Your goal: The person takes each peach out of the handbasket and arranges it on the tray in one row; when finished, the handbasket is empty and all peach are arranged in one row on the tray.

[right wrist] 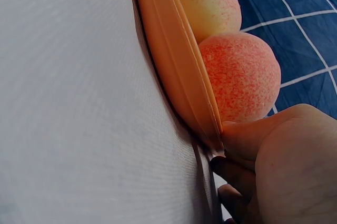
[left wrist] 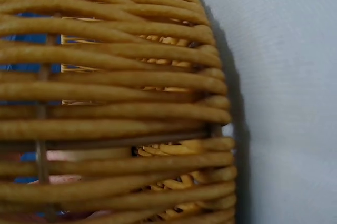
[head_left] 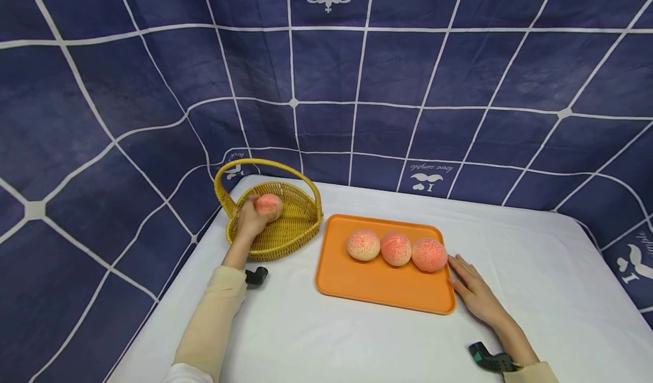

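Observation:
In the head view my left hand (head_left: 250,220) reaches into a yellow wicker basket (head_left: 278,254) and holds a pink speckled peach (head_left: 270,205) inside it. Woven strands of the basket (left wrist: 121,84) fill most of the left wrist view and mostly hide that hand. Three peaches stand in a row on an orange tray (head_left: 377,292): a paler one (head_left: 363,245) at left, a middle one (head_left: 395,249), and a redder one (head_left: 429,255) nearest my right hand (head_left: 475,292). That hand rests at the tray's right edge, its thumb touching the rim in the right wrist view.
A white cloth (head_left: 285,326) covers the table under the basket and tray. Dark blue curtain fabric (head_left: 336,71) with white lines hangs behind and on the left. The basket's tall arched handle (head_left: 265,162) stands up over its opening.

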`<action>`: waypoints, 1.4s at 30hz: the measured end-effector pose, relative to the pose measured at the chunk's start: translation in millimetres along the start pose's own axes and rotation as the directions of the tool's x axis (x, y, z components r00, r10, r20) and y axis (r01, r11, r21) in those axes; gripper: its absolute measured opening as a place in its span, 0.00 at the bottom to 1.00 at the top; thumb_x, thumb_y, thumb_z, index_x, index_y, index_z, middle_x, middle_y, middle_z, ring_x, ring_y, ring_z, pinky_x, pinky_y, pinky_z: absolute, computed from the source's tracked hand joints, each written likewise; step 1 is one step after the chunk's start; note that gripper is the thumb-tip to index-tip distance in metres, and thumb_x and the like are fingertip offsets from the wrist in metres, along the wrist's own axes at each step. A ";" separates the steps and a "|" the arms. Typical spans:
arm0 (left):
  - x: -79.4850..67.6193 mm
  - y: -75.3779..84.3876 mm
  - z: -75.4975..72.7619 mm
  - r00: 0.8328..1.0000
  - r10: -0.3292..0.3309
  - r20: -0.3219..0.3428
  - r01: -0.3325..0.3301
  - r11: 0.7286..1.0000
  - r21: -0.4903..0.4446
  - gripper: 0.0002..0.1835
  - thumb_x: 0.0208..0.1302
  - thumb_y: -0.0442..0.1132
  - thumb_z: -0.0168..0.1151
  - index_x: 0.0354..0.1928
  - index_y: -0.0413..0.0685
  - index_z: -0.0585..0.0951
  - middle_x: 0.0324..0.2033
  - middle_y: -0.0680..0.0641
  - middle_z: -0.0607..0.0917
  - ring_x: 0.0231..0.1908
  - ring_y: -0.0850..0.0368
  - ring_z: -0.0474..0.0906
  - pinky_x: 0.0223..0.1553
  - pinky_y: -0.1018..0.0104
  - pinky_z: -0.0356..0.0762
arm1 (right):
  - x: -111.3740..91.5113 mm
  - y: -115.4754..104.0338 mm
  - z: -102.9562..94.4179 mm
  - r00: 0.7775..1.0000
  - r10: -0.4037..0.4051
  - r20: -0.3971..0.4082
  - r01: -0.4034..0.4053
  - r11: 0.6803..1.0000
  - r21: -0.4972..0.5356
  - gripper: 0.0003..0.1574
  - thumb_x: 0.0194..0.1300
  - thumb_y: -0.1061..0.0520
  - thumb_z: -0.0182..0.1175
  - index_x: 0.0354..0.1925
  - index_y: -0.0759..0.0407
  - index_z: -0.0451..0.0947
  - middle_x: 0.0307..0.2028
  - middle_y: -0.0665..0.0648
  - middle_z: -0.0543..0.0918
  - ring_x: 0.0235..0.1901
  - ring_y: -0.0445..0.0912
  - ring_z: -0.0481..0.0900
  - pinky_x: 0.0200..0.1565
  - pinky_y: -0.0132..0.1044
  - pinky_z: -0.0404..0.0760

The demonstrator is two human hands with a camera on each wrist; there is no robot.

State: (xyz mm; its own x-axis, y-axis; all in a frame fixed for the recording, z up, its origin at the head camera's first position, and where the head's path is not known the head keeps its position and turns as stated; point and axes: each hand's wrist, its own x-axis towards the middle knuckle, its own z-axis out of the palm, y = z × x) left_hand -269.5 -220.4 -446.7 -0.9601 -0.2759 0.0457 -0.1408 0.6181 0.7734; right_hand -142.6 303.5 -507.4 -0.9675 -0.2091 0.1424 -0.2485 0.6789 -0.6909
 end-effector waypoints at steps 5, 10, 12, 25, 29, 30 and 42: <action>1.3 -1.1 -0.1 1.000 0.018 0.009 -0.018 1.000 0.000 0.38 0.55 0.40 0.71 0.66 0.38 0.67 0.65 0.32 0.71 0.64 0.30 0.63 0.66 0.42 0.55 | -0.9 1.1 1.5 1.000 -0.019 -0.012 0.018 0.999 -0.027 0.32 0.75 0.55 0.48 0.71 0.68 0.59 0.69 0.77 0.59 0.69 0.74 0.51 0.73 0.26 0.31; -3.4 1.4 -0.7 1.000 -0.001 0.026 0.001 1.000 0.002 0.38 0.56 0.41 0.72 0.67 0.40 0.67 0.64 0.32 0.71 0.63 0.31 0.62 0.64 0.41 0.57 | -1.3 0.1 1.1 1.000 -0.003 -0.003 0.003 1.000 -0.011 0.33 0.76 0.54 0.48 0.71 0.67 0.58 0.70 0.77 0.57 0.70 0.74 0.49 0.76 0.43 0.34; -5.9 3.0 -1.1 1.000 0.006 0.025 -0.005 1.000 -0.007 0.39 0.56 0.42 0.72 0.68 0.41 0.67 0.64 0.33 0.71 0.63 0.33 0.63 0.65 0.41 0.59 | -1.4 -0.3 0.8 1.000 0.001 -0.001 -0.001 1.000 -0.010 0.33 0.76 0.54 0.48 0.72 0.67 0.58 0.70 0.77 0.57 0.70 0.74 0.49 0.76 0.38 0.33; -46.2 28.8 -20.1 0.986 0.160 -0.041 -0.163 0.982 -0.095 0.37 0.53 0.38 0.74 0.65 0.44 0.71 0.58 0.35 0.78 0.55 0.39 0.76 0.54 0.46 0.76 | 0.0 0.3 0.9 1.000 -0.029 -0.008 0.028 0.999 -0.035 0.32 0.76 0.55 0.48 0.71 0.69 0.59 0.69 0.78 0.59 0.69 0.75 0.51 0.66 0.14 0.29; -64.4 41.1 -23.5 0.968 0.245 -0.048 -0.249 0.962 -0.112 0.37 0.49 0.35 0.75 0.64 0.45 0.72 0.56 0.37 0.79 0.51 0.41 0.79 0.49 0.49 0.79 | -0.1 1.4 1.3 0.999 -0.033 -0.010 0.032 0.999 -0.036 0.32 0.75 0.55 0.48 0.71 0.69 0.59 0.69 0.78 0.59 0.69 0.75 0.51 0.66 0.14 0.29; -69.0 43.8 -23.4 0.965 0.258 -0.047 -0.262 0.958 -0.115 0.37 0.48 0.34 0.75 0.63 0.45 0.73 0.55 0.37 0.79 0.51 0.41 0.79 0.49 0.49 0.80 | -0.2 1.5 1.4 0.999 -0.035 -0.011 0.034 0.999 -0.035 0.32 0.75 0.55 0.48 0.71 0.69 0.59 0.69 0.78 0.59 0.69 0.75 0.51 0.66 0.14 0.29; -114.1 70.5 3.4 0.925 0.379 0.030 -0.364 0.906 -0.215 0.36 0.43 0.30 0.77 0.60 0.43 0.76 0.52 0.40 0.82 0.51 0.46 0.79 0.48 0.54 0.82 | -0.1 0.5 1.0 1.000 -0.024 -0.009 0.023 0.999 -0.033 0.32 0.76 0.55 0.48 0.71 0.69 0.59 0.69 0.78 0.58 0.69 0.75 0.51 0.67 0.16 0.29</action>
State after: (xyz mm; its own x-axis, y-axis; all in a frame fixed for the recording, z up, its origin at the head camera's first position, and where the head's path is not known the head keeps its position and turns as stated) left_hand -170.7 -142.8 -399.5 -0.9488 0.0009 0.3160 0.2736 0.5027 0.8200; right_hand -142.6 303.1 -508.5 -0.9617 -0.2186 0.1654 -0.2725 0.6969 -0.6634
